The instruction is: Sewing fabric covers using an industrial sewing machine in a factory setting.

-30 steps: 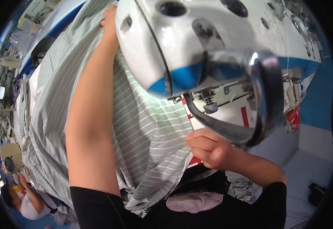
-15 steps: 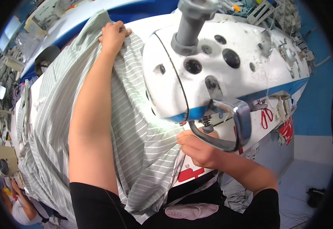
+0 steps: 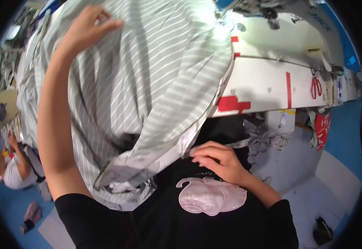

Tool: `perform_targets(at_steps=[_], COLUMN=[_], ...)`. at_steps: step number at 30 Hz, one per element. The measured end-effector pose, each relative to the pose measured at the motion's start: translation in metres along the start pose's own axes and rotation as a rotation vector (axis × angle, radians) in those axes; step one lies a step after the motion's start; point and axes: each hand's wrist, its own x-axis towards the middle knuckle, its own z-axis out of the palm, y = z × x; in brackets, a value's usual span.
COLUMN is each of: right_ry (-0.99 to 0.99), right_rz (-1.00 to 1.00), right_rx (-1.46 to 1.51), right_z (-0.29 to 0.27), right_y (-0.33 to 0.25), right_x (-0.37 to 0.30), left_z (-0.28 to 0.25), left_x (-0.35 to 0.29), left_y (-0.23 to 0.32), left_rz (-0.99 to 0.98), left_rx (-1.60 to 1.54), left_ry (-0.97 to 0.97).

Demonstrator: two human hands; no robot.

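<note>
A large grey-green fabric with white stripes (image 3: 160, 79) spreads over the sewing table and hangs down toward my lap, its pale underside folded up along the near edge. Over its upper left part is my left hand (image 3: 90, 30), fingers apart and thumb stretched out, gripping nothing. Low in front of my body, my right hand (image 3: 220, 161) has its fingers bent together at the fabric's near right edge, pinching it. At the top, the brightly lit needle area of the sewing machine (image 3: 222, 18) meets the fabric's far right part.
The white sewing table (image 3: 264, 79) bears red tape (image 3: 233, 103) and red-handled scissors (image 3: 315, 87) at the right. A red patterned cloth (image 3: 323, 128) hangs past its end. Fabric scraps lie below. A co-worker (image 3: 19, 166) sits at far left beside another machine (image 3: 2, 108).
My view has swung down, so the machine head has mostly left the top. My right hand has come from beside the needle to near my body. My left hand's fingers have spread.
</note>
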Motion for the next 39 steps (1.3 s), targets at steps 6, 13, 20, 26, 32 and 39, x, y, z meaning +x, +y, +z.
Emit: perform_targets(at_steps=[6,13,20,26,32,39], right_ry=[-0.445,-0.256,-0.15,0.186,-0.193,0.39], right_rz=[0.835,-0.499,-0.578,-0.835,-0.017,0.291], right_rx=[0.507,-0.135,-0.349,-0.289,-0.366,0.26], right_z=[0.074,0.142,0.128,-0.009,0.022,-0.041], right_y=[0.001,-0.051,-0.066,-0.082,0.022,0.087], right_x=[0.029,0.033,0.089,-0.01,-0.108,-0.076], left_z=[-0.024,-0.016,-0.035,-0.123,-0.061,-0.073], left_x=[-0.191,-0.221,-0.171,-0.127,-0.122,-0.13], left_y=[0.035,0.039,-0.003,-0.085,-0.154,-0.155], left_rz=[0.001,-0.022,-0.08,-0.299,-0.41,-0.352], left_rx=[0.286,0.323,0.577,0.92,0.845,0.699], left_ry=[-0.15,-0.219,-0.032,0.174,0.227,0.295])
